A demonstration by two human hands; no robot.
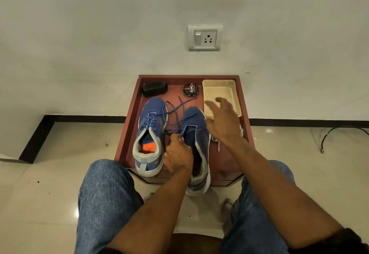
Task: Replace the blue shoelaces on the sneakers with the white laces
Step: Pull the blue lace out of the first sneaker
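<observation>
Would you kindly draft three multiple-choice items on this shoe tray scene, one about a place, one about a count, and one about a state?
1. Where does the round black shoe polish tin lie?
A. Inside the beige plastic tray
B. On the red-brown wooden tray, between the black shoe brush and the beige plastic tray
C. On the tiled floor

2. How many blue mesh sneakers are on the wooden tray?
A. One
B. Two
C. Three

3. What is the right hand doing?
A. Hovering with fingers spread, holding nothing
B. Gripping the polish tin
C. Pinching a white lace

Answers:
1 B: the tin sits on the wooden tray, with the brush to its left and the beige tray to its right.
2 B: a left sneaker and a right sneaker stand side by side.
3 A: its fingers are straight and empty, while the left hand grips the right sneaker.
</observation>
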